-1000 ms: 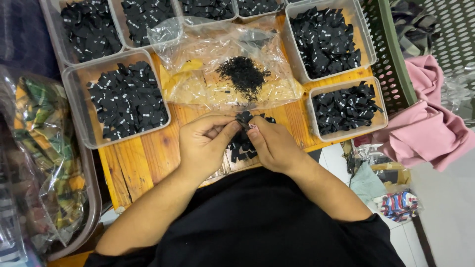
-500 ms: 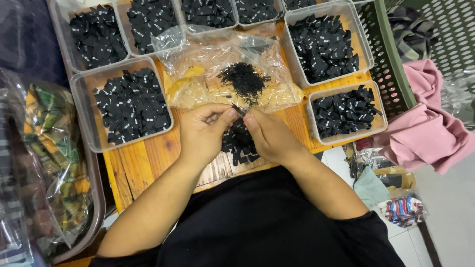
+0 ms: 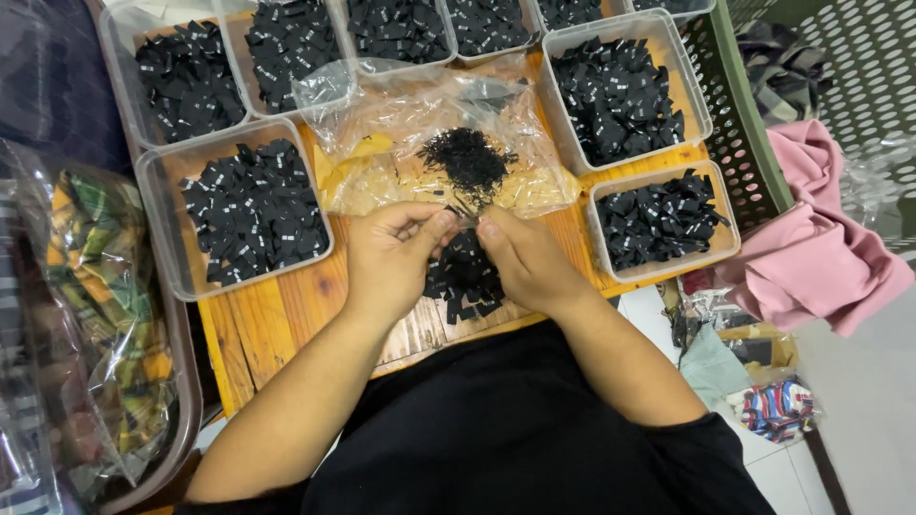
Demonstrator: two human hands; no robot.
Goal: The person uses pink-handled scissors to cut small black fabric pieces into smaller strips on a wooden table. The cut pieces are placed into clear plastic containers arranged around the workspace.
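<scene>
Black tags (image 3: 465, 278) being piled on wooden surface (image 3: 277, 319) between hands; one tag being pinched by left hand (image 3: 391, 253) and right hand (image 3: 523, 257) grip. Risk: tag being dropped into plastic bag (image 3: 429, 143).

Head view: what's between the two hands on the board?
In the head view, a loose pile of small black tags lies on the wooden board between the left hand and right hand; their fingertips nearly meet above it.

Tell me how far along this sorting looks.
Done: clear plastic tubs already hold many small black tags. In hand: left hand and right hand pinch something small together. Left: the loose black pile beneath the hands and the pile on the plastic bag.
</scene>
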